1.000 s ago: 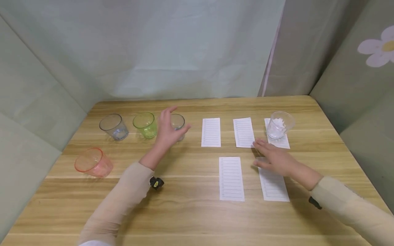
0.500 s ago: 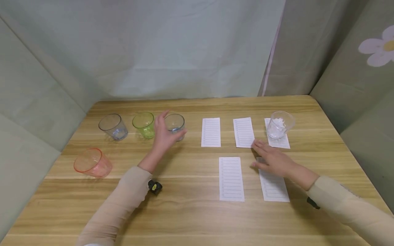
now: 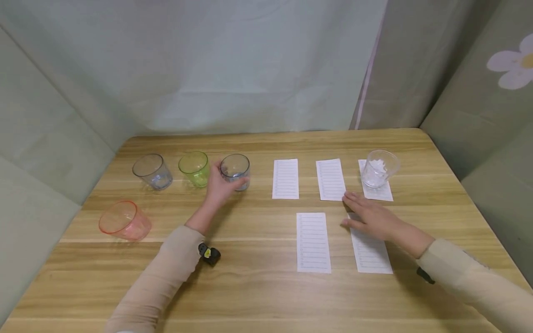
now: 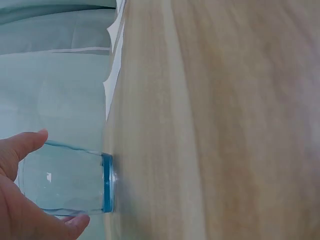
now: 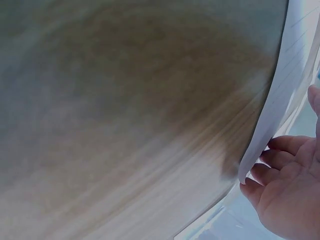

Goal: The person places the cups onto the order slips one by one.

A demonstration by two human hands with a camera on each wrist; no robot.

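My left hand (image 3: 218,185) is around a clear glass cup (image 3: 235,169) with a bluish tint, standing upright at the back of the table. Its thumb lies along the near right side and its fingers reach round the left. In the left wrist view the same cup (image 4: 70,180), thick and blue at its base, sits between thumb and fingertips. My right hand (image 3: 374,217) has extended fingers, palm down, over the far end of a lined paper slip (image 3: 372,254). Its fingertips are right at the corner of another lined slip (image 3: 331,180).
Left of the held cup stand a green cup (image 3: 195,170), a grey-blue cup (image 3: 153,172) and, nearer, a red cup (image 3: 127,222). A clear cup (image 3: 380,169) with white pieces stands on a slip at right. Two more slips lie mid-table. Curtains surround the table (image 3: 250,286).
My left hand has lowered, and its thumb and fingers have closed in around the bluish cup. The right hand stays nearly where it was.
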